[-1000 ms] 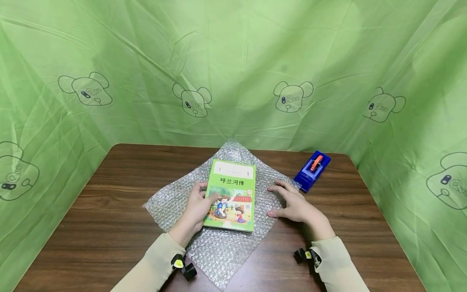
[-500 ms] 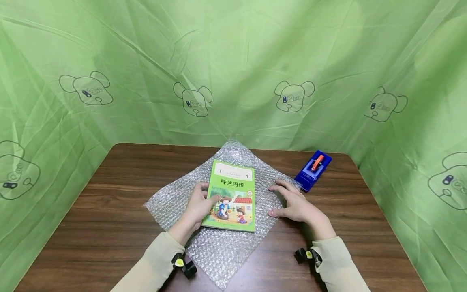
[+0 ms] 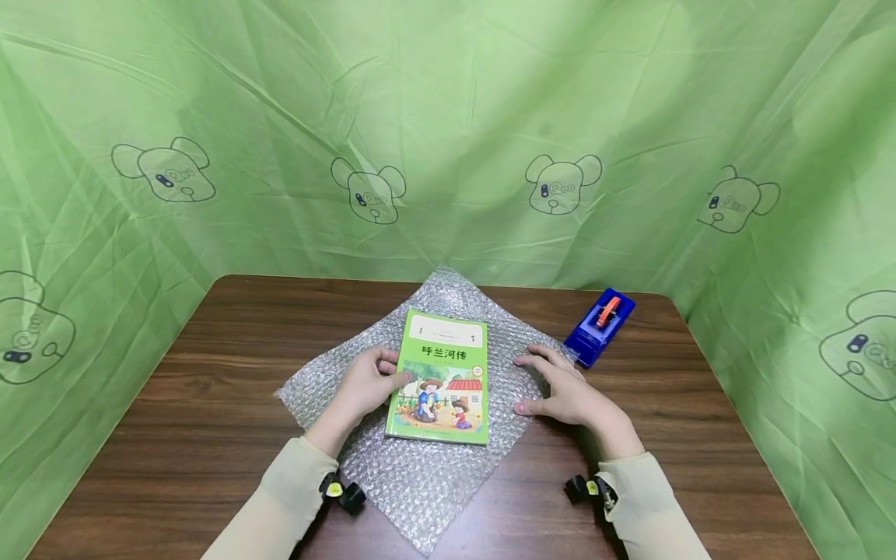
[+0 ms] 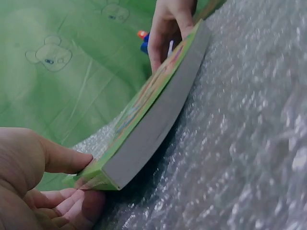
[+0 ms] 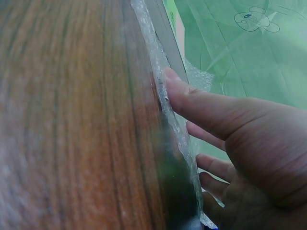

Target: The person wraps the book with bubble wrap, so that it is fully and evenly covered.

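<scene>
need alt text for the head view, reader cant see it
A person's left hand grips the left edge of a green book over a sheet of bubble wrap, while the right hand touches the wrap's right side. Beyond the right hand, a blue object with an orange part lies on a brown table backed by green cloth.

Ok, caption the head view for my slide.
Over bubble wrap, the left grip pinches a green book by its left edge while the right grip touches the wrap's right side.

The book (image 3: 445, 381) midway between the table's (image 3: 175, 389) side edges reads 呼兰河传; lettering (image 3: 561, 188) on the curtain (image 3: 448, 117) is too small to read.
</scene>
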